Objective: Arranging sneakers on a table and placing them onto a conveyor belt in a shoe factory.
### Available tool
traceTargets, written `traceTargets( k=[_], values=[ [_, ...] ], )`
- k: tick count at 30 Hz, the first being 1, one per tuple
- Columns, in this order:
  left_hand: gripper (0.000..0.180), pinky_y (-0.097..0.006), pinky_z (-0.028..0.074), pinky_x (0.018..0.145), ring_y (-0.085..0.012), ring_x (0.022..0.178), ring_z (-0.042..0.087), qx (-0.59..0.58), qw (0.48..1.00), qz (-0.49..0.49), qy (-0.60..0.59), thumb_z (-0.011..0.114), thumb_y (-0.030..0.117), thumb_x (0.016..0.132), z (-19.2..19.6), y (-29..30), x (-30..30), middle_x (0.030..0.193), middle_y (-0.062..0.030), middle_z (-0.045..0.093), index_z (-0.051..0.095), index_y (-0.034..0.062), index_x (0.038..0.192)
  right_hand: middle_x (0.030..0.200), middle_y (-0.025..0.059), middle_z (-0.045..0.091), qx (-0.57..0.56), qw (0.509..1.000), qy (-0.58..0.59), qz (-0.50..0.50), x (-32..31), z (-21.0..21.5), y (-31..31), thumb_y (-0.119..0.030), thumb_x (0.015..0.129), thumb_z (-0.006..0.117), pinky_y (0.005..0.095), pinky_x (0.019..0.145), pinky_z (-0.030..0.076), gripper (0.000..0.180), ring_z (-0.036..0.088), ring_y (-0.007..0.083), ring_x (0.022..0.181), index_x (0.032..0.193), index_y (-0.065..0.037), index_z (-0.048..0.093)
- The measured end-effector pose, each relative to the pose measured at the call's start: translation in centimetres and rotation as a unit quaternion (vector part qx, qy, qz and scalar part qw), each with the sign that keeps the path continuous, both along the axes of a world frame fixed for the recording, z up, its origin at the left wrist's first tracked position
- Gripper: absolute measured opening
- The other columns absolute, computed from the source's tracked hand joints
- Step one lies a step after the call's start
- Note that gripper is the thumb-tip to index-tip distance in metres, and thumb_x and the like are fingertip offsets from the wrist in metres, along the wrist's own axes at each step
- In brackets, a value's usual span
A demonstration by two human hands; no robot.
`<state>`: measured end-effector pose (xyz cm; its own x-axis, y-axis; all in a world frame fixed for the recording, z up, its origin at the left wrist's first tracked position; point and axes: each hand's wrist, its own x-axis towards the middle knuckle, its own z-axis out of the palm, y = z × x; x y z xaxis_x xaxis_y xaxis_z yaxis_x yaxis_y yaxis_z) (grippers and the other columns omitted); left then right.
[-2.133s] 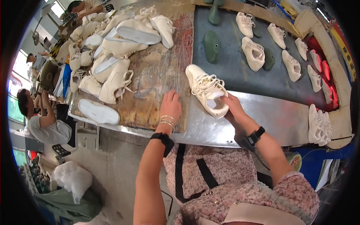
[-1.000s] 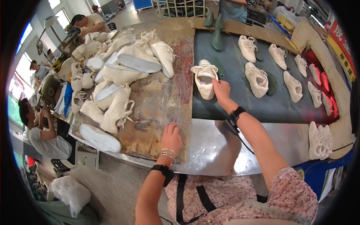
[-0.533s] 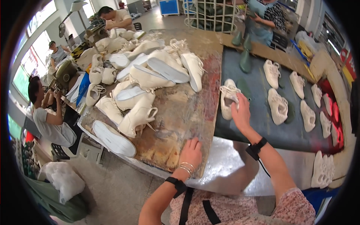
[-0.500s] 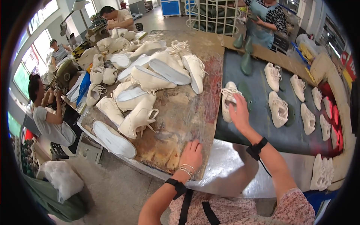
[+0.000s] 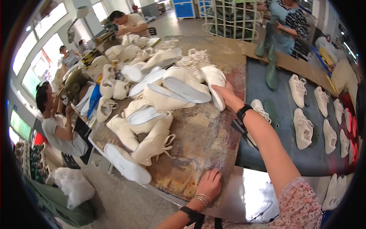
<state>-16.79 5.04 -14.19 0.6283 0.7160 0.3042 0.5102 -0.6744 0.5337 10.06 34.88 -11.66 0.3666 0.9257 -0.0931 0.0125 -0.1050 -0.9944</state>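
At upper centre, the right hand (image 5: 225, 92) has its fingers curled around a cream lace-up sneaker (image 5: 214, 84) atop the shoe pile. The left hand (image 5: 209, 184) lies spread flat on the stained brown worktable (image 5: 198, 141), lower centre.

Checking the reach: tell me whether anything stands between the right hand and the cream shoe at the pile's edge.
Nothing visible does: the right hand is already touching the cream shoe. The left hand rests flat on the worn tabletop.

Matt cream cloth shoes (image 5: 179, 86), worn stained wooden board (image 5: 198, 145), glossy metal table edge (image 5: 248, 194).
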Motion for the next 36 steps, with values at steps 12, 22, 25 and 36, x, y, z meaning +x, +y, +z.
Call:
traceTargets(
  k=[12, 22, 25, 36],
  values=[
    [0.032, -0.049, 0.042, 0.086, -0.0400, 0.097, 0.051, -0.017, 0.995, 0.029, 0.091, 0.057, 0.007, 0.079, -0.1, -0.8, 0.9, 0.116, -0.0171, 0.053, 0.056, 0.0062, 0.111, 0.132, 0.0162, 0.038, -0.120, 0.765, -0.550, -0.314, 21.6, -0.3, -0.2, -0.035, 0.068, 0.078, 0.0494, 0.088, 0.044, 0.062, 0.043, 0.0384, 0.116, 0.122, -0.014, 0.053],
    [0.040, -0.041, 0.047, 0.084, -0.0323, 0.097, 0.054, -0.016, 0.996, 0.041, 0.082, 0.064, 0.004, 0.067, 0.6, -0.9, -0.1, 0.114, -0.0106, 0.055, 0.058, 0.0089, 0.106, 0.144, 0.0206, 0.031, -0.179, 0.753, -0.624, -0.106, 22.9, -0.7, -2.7, -0.040, 0.074, 0.072, 0.0524, 0.099, 0.040, 0.073, 0.043, 0.0401, 0.125, 0.134, -0.008, 0.045],
    [0.039, -0.040, 0.047, 0.086, -0.0323, 0.099, 0.053, -0.012, 0.999, 0.007, 0.047, 0.063, 0.003, 0.069, 0.3, -0.4, 0.5, 0.116, -0.0107, 0.054, 0.058, 0.0083, 0.107, 0.138, 0.0235, 0.040, -0.062, 0.752, -0.655, 0.039, 20.9, 1.5, -3.1, -0.035, 0.071, 0.071, 0.0472, 0.102, 0.038, 0.064, 0.043, 0.0415, 0.124, 0.126, -0.007, 0.054],
    [0.043, -0.045, 0.037, 0.101, -0.0376, 0.117, 0.049, 0.226, 0.935, 0.270, -0.047, 0.062, 0.007, 0.078, 7.9, 0.3, -10.8, 0.125, -0.0211, 0.052, 0.053, -0.0008, 0.119, 0.144, 0.0252, 0.029, 0.100, 0.747, -0.585, 0.300, -9.8, 14.3, 0.5, -0.041, 0.071, 0.074, 0.0475, 0.104, 0.036, 0.090, 0.038, 0.0424, 0.128, 0.143, -0.008, 0.031]
  ],
)
